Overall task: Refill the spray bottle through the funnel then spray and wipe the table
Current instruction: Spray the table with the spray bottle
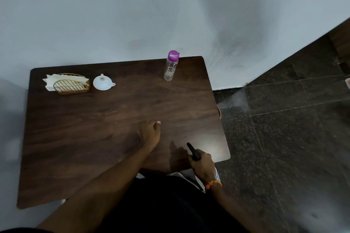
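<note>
The dark wooden table (94, 138) fills the middle of the view. My right hand (202, 164) is at its near right edge, shut on the black spray bottle head (193, 152), whose nozzle points up and left; the bottle's body is hidden under my hand. Near the table's middle rests my left hand (151, 134), fingers curled and holding nothing. A white funnel (103, 82) lies wide end down at the back left. Upright at the back right stands a clear water bottle (170, 66) with a purple cap.
A gold wire napkin holder (71, 85) with white napkins stands left of the funnel. A grey wall runs behind the table. Dark speckled floor tiles (284, 138) lie to the right.
</note>
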{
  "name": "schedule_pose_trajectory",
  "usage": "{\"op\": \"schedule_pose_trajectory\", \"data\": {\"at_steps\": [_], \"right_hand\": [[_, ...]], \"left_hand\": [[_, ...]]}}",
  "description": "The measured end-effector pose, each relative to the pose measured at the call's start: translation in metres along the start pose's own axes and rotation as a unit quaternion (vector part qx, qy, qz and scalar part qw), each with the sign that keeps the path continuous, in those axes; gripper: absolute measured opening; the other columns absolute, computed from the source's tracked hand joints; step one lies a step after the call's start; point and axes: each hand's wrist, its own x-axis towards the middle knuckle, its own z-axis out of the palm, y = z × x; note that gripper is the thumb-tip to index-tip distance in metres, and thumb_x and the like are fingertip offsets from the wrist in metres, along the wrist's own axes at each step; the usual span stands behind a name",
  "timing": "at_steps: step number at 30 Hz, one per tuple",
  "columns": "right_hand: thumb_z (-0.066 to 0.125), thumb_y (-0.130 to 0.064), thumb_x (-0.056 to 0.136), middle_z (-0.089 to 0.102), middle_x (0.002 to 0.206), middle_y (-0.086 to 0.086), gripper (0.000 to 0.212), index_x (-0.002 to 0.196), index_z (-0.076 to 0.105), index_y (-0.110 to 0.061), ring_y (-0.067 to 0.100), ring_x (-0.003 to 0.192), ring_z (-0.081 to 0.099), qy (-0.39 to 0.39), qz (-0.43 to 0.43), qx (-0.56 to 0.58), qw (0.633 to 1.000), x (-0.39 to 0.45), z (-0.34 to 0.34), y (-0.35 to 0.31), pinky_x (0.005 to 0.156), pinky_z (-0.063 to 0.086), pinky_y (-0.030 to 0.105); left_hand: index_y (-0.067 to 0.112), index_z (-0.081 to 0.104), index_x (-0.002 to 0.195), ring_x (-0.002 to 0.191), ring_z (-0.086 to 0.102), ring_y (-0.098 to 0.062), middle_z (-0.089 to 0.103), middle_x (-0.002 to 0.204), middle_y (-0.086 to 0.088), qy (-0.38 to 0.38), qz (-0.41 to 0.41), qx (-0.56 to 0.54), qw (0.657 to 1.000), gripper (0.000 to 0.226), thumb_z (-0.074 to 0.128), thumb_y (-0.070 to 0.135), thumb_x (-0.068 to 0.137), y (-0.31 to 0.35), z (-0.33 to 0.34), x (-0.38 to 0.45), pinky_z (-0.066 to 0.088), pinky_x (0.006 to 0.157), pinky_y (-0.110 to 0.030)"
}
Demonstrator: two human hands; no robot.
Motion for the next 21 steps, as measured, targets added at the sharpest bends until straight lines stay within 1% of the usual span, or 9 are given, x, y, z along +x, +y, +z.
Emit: {"op": "schedule_pose_trajectory", "data": {"at_steps": [2,5,7,9,10,12,15,19,21], "right_hand": [[0.073,-0.039,0.088,0.069,0.071,-0.005,0.012,0.082,0.067,-0.031,0.013,0.064,0.066,0.008,-0.04,0.043,0.998,0.005,0.002,-0.011,0.063,0.057,0.041],[0.076,-0.04,0.09,0.067,0.069,-0.005,0.009,0.091,0.072,-0.031,0.009,0.055,0.058,0.026,-0.103,0.089,0.99,0.014,0.007,-0.041,0.057,0.053,0.039],[0.079,-0.04,0.091,0.067,0.067,0.001,0.012,0.091,0.074,-0.03,0.006,0.051,0.054,0.036,-0.12,0.126,0.984,0.021,0.009,-0.069,0.055,0.051,0.039],[0.079,-0.039,0.094,0.062,0.063,0.003,0.014,0.089,0.074,-0.028,0.009,0.052,0.054,0.023,-0.14,0.165,0.976,0.028,0.013,-0.1,0.053,0.049,0.038],[0.077,-0.04,0.096,0.059,0.06,0.001,0.018,0.088,0.073,-0.025,0.011,0.052,0.055,0.006,-0.152,0.18,0.972,0.032,0.016,-0.116,0.053,0.047,0.038],[0.073,-0.039,0.1,0.066,0.07,-0.005,0.022,0.094,0.075,-0.019,0.014,0.063,0.064,-0.022,-0.165,0.211,0.963,0.046,0.024,-0.144,0.061,0.051,0.037],[0.072,-0.029,0.101,0.077,0.105,-0.001,0.021,0.118,0.074,-0.018,0.017,0.096,0.074,-0.032,-0.234,0.241,0.941,0.075,0.042,-0.188,0.085,0.061,0.042],[0.074,-0.021,0.1,0.075,0.12,0.003,0.026,0.126,0.071,-0.019,0.024,0.11,0.074,-0.031,-0.291,0.287,0.912,0.115,0.067,-0.245,0.092,0.061,0.052],[0.074,-0.021,0.101,0.074,0.124,0.004,0.03,0.13,0.069,-0.017,0.027,0.116,0.072,-0.025,-0.294,0.311,0.903,0.136,0.078,-0.27,0.094,0.059,0.058]], "left_hand": [[0.02,0.072,0.086,0.097,0.065,-0.026,0.072,0.095,-0.003,-0.005,-0.009,0.008,1.0,0.041,0.045,0.045,0.104,-0.004,-0.003,0.001,0.046,0.104,-0.052],[0.024,0.074,0.091,0.098,0.067,-0.027,0.073,0.097,-0.001,0.015,-0.016,-0.006,1.0,0.05,0.038,0.056,0.1,-0.015,-0.012,0.007,0.049,0.101,-0.057],[0.019,0.076,0.097,0.105,0.065,-0.03,0.073,0.103,-0.006,0.015,-0.029,-0.008,0.999,0.048,0.041,0.053,0.103,-0.02,-0.018,0.013,0.046,0.105,-0.059],[0.015,0.077,0.102,0.11,0.063,-0.031,0.073,0.108,-0.008,0.024,-0.045,-0.018,0.999,0.04,0.048,0.043,0.105,-0.021,-0.029,0.017,0.043,0.109,-0.057],[0.017,0.077,0.102,0.108,0.064,-0.028,0.073,0.107,-0.006,0.036,-0.046,-0.028,0.998,0.042,0.047,0.046,0.104,-0.023,-0.036,0.019,0.045,0.108,-0.056],[0.019,0.076,0.102,0.103,0.066,-0.024,0.073,0.104,-0.002,0.044,-0.055,-0.048,0.996,0.047,0.043,0.052,0.101,-0.024,-0.049,0.023,0.049,0.106,-0.052],[0.01,0.075,0.109,0.105,0.066,-0.023,0.073,0.11,-0.008,0.033,-0.06,-0.096,0.993,0.028,0.054,0.027,0.108,-0.016,-0.077,0.027,0.045,0.096,-0.029],[0.014,0.075,0.109,0.105,0.065,-0.015,0.071,0.109,0.001,0.072,-0.059,-0.064,0.994,0.022,0.056,0.026,0.108,-0.016,-0.106,0.042,0.043,0.096,-0.026],[0.014,0.075,0.105,0.102,0.067,-0.018,0.072,0.105,0.0,0.098,-0.045,-0.056,0.993,0.021,0.058,0.025,0.106,-0.018,-0.117,0.054,0.047,0.097,-0.03]]}}
